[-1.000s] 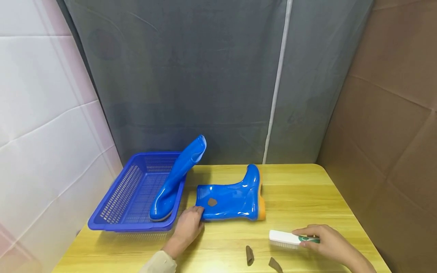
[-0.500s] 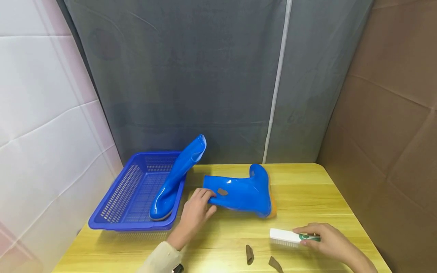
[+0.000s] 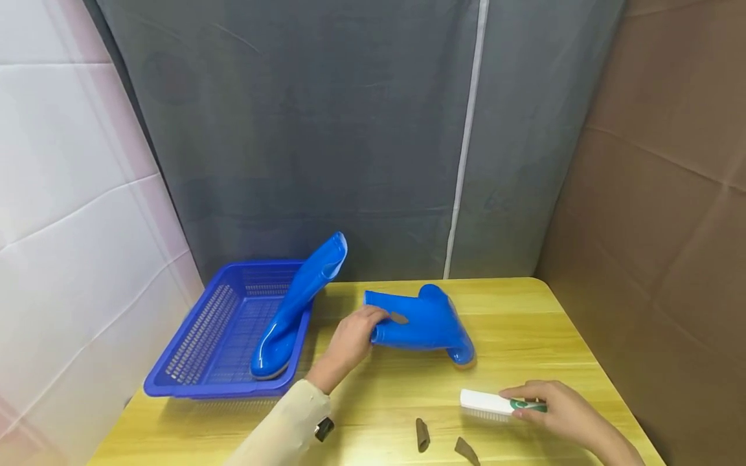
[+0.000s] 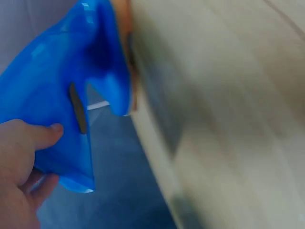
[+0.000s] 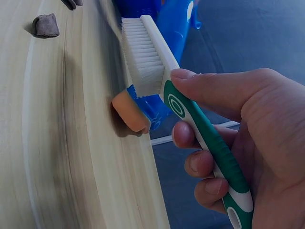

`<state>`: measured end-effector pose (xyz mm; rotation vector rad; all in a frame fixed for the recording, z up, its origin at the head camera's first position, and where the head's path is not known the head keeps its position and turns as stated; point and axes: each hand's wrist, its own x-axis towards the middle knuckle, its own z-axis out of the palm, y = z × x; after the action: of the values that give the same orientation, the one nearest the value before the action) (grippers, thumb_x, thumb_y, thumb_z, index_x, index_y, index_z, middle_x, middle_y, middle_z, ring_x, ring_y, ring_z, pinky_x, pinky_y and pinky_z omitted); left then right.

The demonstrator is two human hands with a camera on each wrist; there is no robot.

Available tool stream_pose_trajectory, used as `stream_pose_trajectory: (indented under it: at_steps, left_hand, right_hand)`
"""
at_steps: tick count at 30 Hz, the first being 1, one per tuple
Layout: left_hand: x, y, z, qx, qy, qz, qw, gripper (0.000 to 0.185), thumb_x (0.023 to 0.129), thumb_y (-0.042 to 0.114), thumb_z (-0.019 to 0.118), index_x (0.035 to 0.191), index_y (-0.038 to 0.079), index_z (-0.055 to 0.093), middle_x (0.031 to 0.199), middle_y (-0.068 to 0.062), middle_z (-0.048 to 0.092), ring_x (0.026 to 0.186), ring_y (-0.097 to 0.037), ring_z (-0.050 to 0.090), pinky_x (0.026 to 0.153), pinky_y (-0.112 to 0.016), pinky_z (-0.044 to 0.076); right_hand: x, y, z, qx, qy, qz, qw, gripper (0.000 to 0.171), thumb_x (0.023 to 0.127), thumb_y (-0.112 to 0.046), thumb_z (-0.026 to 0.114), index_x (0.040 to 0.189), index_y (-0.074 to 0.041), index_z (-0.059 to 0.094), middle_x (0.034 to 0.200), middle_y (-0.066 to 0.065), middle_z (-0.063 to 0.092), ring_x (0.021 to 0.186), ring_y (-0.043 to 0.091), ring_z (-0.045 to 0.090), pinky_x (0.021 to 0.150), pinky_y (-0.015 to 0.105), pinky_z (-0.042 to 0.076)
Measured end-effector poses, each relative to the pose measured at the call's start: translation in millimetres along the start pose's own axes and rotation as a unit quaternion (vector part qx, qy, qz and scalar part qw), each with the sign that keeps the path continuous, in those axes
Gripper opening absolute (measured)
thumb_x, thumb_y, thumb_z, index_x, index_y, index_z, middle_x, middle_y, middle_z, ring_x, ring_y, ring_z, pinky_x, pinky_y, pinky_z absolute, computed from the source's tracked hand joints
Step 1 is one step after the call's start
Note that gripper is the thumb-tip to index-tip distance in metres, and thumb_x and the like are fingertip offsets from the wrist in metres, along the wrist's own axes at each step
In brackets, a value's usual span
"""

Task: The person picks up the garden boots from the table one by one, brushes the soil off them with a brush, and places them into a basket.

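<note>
My left hand [image 3: 366, 325] grips the open top of a glossy blue rubber boot [image 3: 428, 321], thumb near a brown patch [image 3: 399, 317] on its shaft. The shaft is raised and the toe rests on the yellow table [image 3: 524, 323]. In the left wrist view the left hand [image 4: 24, 157] holds the boot [image 4: 47, 90] beside the brown patch [image 4: 76, 107]. My right hand [image 3: 533, 401] holds a white brush with a green handle [image 3: 486, 402], bristles down on the table. The right wrist view shows that brush [image 5: 147, 57] in my right hand [image 5: 228, 119], with the boot's orange sole [image 5: 129, 113] behind.
A second blue boot [image 3: 294, 307] leans in a blue perforated basket [image 3: 186, 378] at the table's left. Two small brown lumps [image 3: 422, 433] [image 3: 466, 450] lie near the front edge. A grey curtain hangs behind and a cardboard wall stands at the right.
My left hand has lifted the boot's shaft end and swung it back and right, so the boot has turned onto its toe. The right hand and brush have stayed put.
</note>
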<state>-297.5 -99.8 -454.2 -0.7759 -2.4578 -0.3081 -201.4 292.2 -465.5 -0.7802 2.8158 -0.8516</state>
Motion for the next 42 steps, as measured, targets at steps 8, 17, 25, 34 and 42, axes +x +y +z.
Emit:
stream_pose_trajectory:
  at_steps: [8,17,25,34,42]
  left_hand:
    - [-1.8,-4.4,10.4,0.034,0.06,-0.025,0.9973,0.034,0.073,-0.008,0.073,0.099,0.014,0.075,0.101,0.003,0.075,0.101,-0.019,0.068,0.087,-0.035,0.059]
    - [38.4,15.2,-8.9,0.002,0.067,-0.076,0.9949,0.016,0.077,0.004,0.076,0.089,0.015,0.076,0.083,0.0,0.077,0.073,-0.019,0.073,0.064,-0.036,0.061]
    - [53.7,48.3,-35.4,0.031,0.096,-0.019,0.9947,0.013,0.081,0.003,0.069,0.074,0.014,0.069,0.066,0.003,0.069,0.057,-0.012,0.064,0.05,-0.027,0.053]
    - [4.3,61.7,-41.5,0.015,0.131,0.05,0.99,0.016,0.078,0.006,0.079,0.09,0.014,0.074,0.083,0.005,0.074,0.081,-0.012,0.07,0.065,-0.026,0.059]
    - [-39.6,46.0,-27.0,-0.051,0.111,0.104,0.987,0.027,0.076,-0.001,0.08,0.1,0.012,0.076,0.097,0.002,0.076,0.095,-0.013,0.071,0.082,-0.024,0.06]
  right_hand:
    - [0.7,0.9,1.8,0.009,-0.001,0.0,1.0,0.037,0.09,-0.043,0.067,0.121,-0.023,0.071,0.098,-0.013,0.072,0.081,-0.01,0.054,0.066,0.02,0.051]
    - [3.4,-0.4,1.9,0.002,-0.001,0.008,1.0,0.035,0.09,-0.045,0.068,0.121,-0.029,0.071,0.097,-0.014,0.071,0.079,-0.01,0.052,0.065,0.019,0.049]
    - [1.1,1.2,4.9,0.016,-0.006,0.006,1.0,0.038,0.09,-0.046,0.066,0.122,-0.027,0.071,0.097,-0.014,0.071,0.079,-0.01,0.054,0.065,0.019,0.05]
    - [-1.0,6.1,0.6,-0.008,0.014,0.019,1.0,0.036,0.09,-0.046,0.067,0.121,-0.028,0.071,0.103,-0.011,0.074,0.087,-0.008,0.06,0.069,0.021,0.053]
    - [-3.7,3.1,-4.4,0.086,-0.004,0.004,0.996,0.034,0.093,-0.035,0.067,0.124,-0.021,0.07,0.103,-0.008,0.074,0.082,-0.008,0.055,0.065,0.019,0.049]
